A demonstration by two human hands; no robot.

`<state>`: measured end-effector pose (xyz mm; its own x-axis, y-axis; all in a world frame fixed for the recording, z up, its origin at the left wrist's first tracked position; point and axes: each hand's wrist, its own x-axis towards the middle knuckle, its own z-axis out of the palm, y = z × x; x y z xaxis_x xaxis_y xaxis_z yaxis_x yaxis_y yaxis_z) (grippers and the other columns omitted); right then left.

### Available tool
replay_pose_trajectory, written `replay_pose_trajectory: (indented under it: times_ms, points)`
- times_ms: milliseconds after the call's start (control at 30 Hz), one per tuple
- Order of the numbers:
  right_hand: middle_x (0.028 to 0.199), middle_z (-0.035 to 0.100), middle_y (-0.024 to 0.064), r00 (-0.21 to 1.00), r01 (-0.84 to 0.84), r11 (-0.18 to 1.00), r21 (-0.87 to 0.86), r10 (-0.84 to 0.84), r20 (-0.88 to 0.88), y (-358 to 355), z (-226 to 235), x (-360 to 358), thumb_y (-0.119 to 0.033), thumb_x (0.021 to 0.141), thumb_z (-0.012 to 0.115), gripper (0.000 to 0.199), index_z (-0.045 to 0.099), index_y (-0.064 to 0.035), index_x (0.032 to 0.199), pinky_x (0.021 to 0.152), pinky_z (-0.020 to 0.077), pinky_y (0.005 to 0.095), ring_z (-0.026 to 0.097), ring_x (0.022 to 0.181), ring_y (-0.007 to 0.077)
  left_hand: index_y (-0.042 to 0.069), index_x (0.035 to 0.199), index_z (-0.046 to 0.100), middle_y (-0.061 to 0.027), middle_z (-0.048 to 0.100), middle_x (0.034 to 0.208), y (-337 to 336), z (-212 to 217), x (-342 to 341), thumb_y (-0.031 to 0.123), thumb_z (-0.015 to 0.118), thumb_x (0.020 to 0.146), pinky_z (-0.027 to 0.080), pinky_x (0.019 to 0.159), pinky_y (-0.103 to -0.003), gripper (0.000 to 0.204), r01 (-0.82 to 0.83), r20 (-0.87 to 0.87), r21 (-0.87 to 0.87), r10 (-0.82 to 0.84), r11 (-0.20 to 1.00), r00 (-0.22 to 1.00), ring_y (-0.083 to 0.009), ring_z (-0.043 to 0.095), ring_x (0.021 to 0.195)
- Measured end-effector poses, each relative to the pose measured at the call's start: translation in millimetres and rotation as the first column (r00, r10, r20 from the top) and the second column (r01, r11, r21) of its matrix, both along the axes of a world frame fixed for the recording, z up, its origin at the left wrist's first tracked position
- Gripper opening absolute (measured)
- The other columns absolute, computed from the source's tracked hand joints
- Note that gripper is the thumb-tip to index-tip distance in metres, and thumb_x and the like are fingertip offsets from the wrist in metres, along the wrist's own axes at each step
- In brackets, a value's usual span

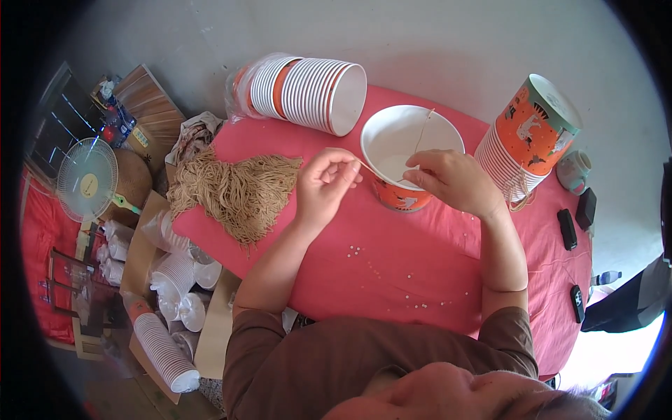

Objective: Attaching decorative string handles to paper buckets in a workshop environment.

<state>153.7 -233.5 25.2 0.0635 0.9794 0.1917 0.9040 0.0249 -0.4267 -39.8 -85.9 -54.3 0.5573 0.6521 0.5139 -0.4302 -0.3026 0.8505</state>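
Note:
A white-lined paper bucket (pixel 381 129) with an orange printed outside stands upright on the table in front of me. A thin tan cord (pixel 423 131) runs from its far rim down across the opening to my right hand (pixel 458 182). That hand is bent over the bucket's near right rim, its fingers curled at the cord; their exact grip is partly hidden. At the near left rim, my left hand (pixel 327 183) pinches a thin piece of cord between thumb and forefinger. Left of this hand lies a big bundle of tan cords (pixel 241 192).
A stack of paper buckets (pixel 308 91), partly in clear plastic, lies on its side at the back. Another stack (pixel 528 133) stands upside down at right. Small white discs (pixel 409 276) dot the red tablecloth (pixel 336 294). A carton (pixel 217 315) of plastic cups sits at lower left.

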Motion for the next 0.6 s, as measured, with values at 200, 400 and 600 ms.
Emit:
replay_pose_trajectory:
  times_ms: [200,400,600]
  points:
    - [0.089,0.069,0.0127,0.999,0.037,0.997,0.070,-0.038,0.004,-5.8,-0.4,10.7,-0.015,0.091,0.063,0.017,0.068,-0.0043,0.103,0.069,0.0524,0.0377,0.068,0.080,0.0280,0.006,0.105,0.058,-0.0139,0.069,0.102,15.8,20.0,-3.4,0.012,0.056,0.098,0.052,0.057,-0.026,0.009,0.280,0.190,-0.378,-0.222,0.882,0.956,-0.0164,0.067,0.069]
    - [0.085,0.067,0.0089,0.998,-0.042,0.972,0.233,0.030,0.055,-3.8,0.3,8.3,-0.007,0.086,0.066,0.014,0.068,-0.0050,0.100,0.065,0.0526,0.0332,0.067,0.074,0.0212,0.010,0.102,0.059,-0.0037,0.064,0.087,17.8,36.0,7.1,0.018,0.059,0.099,0.038,0.051,-0.021,0.008,0.440,0.117,-0.469,-0.440,0.766,0.890,-0.0079,0.050,0.058]
    - [0.079,0.064,0.0075,0.974,-0.035,0.955,0.295,0.099,-0.204,3.7,-2.8,-11.5,-0.010,0.085,0.072,0.017,0.067,-0.0017,0.099,0.060,0.0494,0.0294,0.064,0.068,0.0154,0.007,0.108,0.058,-0.0067,0.065,0.090,7.0,40.5,14.3,0.015,0.058,0.100,0.044,0.055,-0.023,0.012,0.489,0.175,-0.445,-0.463,0.750,0.869,-0.0109,0.055,0.064]
